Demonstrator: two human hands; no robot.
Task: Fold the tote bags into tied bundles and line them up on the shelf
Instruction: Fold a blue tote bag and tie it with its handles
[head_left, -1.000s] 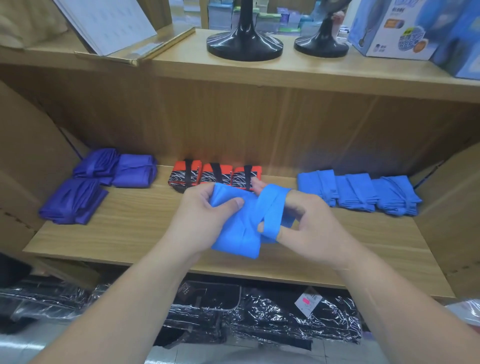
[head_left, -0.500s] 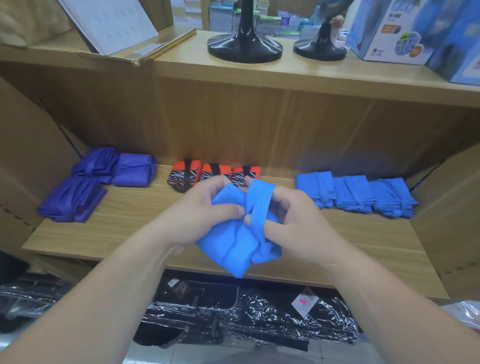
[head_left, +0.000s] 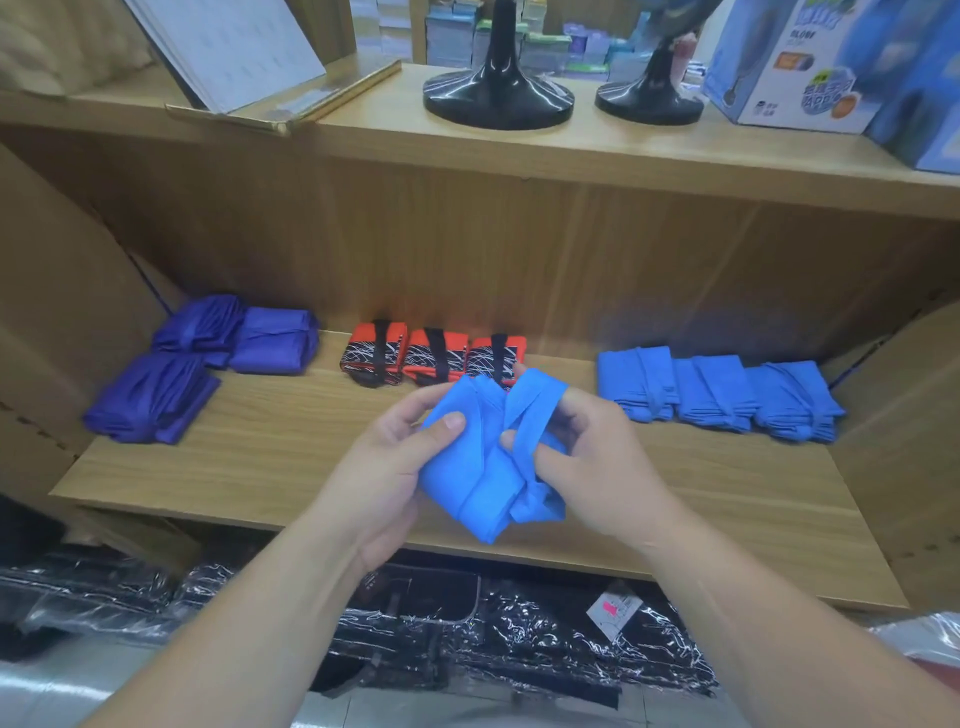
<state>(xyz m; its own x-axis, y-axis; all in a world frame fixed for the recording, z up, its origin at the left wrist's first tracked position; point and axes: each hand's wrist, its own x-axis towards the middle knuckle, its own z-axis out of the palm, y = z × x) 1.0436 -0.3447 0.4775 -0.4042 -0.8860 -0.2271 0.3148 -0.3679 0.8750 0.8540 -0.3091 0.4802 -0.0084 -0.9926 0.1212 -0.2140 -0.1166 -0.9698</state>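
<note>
Head view: left hand (head_left: 384, 467) grips folded blue tote bag (head_left: 467, 488), thumb on top; right hand (head_left: 602, 467), fingers curled, holds its strap (head_left: 530, 415). At 2 o'clock lie tied blue bundles (head_left: 717, 395).

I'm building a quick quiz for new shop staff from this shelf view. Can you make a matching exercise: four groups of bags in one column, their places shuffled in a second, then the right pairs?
Column one
1. purple bundles
2. orange-and-black bundles
3. tied light blue bundles
4. blue tote bag

Column two
a. gripped by the left hand and the right hand
b. left end of the shelf
c. right end of the shelf
d. middle of the shelf, at the back

Pairs: 1-b, 2-d, 3-c, 4-a
</note>
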